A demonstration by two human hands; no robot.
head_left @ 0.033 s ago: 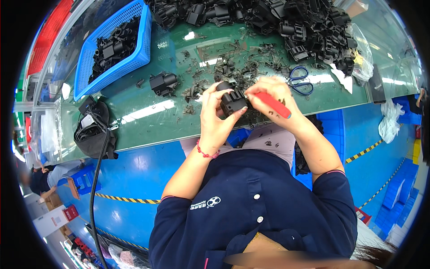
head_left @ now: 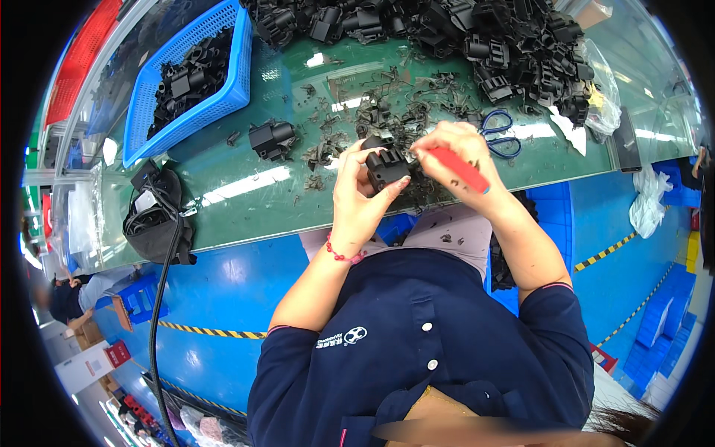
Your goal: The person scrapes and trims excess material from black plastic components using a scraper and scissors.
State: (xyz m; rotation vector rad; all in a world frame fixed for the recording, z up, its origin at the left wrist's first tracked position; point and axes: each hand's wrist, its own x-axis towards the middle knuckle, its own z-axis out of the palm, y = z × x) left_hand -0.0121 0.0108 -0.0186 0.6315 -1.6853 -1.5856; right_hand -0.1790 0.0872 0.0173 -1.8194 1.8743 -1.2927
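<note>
My left hand [head_left: 357, 190] is closed around a black plastic housing [head_left: 387, 167], gripping it between thumb and fingers above the table's near edge. Just right of the housing, my right hand [head_left: 460, 160] is closed on a flat red-handled tool [head_left: 458, 170] with a bluish end. Its working tip is hidden at my fingertips, so I cannot tell its exact kind. A small gap shows between those fingertips and the housing. Another black housing [head_left: 272, 140] lies on the green table to the left. Black plastic scraps [head_left: 380, 112] are scattered beyond my hands.
A blue basket [head_left: 242, 74] of black parts stands at the far left. Black housings [head_left: 514, 52] are heaped along the back. Blue-handled scissors [head_left: 500, 134] lie to the right, near a clear plastic bag [head_left: 605, 104]. A black pouch with cables [head_left: 156, 212] hangs at the left edge.
My right hand has shifted slightly right and away from the housing, with the red-handled tool still in it. My left hand and the housing have barely moved.
</note>
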